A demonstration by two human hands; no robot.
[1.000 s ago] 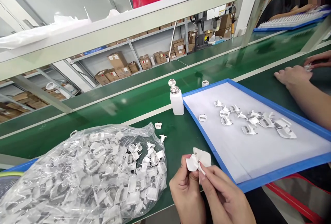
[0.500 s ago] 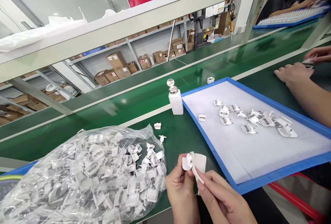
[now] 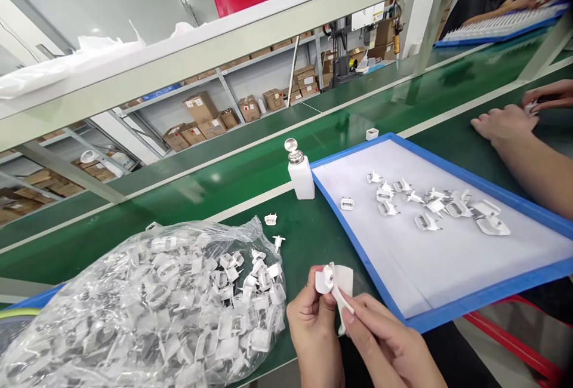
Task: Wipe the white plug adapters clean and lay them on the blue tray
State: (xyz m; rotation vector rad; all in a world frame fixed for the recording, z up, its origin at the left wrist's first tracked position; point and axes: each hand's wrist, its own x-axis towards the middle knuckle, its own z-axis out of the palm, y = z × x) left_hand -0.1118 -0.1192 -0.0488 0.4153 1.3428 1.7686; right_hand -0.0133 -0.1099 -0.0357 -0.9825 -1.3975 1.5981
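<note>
Low in the middle of the view, my left hand [image 3: 316,323] pinches a small white plastic plug part [image 3: 324,280], with a bit of metal showing on its side. My right hand [image 3: 388,340] grips a bent white wipe [image 3: 344,279] between thumb and fingers, and the wipe lies against the plug part. Both hands are over the near edge of the green bench. To their left lies a clear plastic bag [image 3: 197,310] full of similar white parts. Two loose parts [image 3: 271,219] rest on the bench beyond the bag.
A blue-rimmed tray [image 3: 385,283] on the right holds scattered white parts [image 3: 434,200]. A white pump bottle [image 3: 301,179] stands at its left corner. A co-worker's hands [image 3: 504,125] handle something small at the far right. A shelf beam [image 3: 250,21] crosses above the bench.
My hands stay almost in place, and the wipe has bent slightly against the plug part. The camera view has shifted a little. The co-worker's hands at right have moved slightly.
</note>
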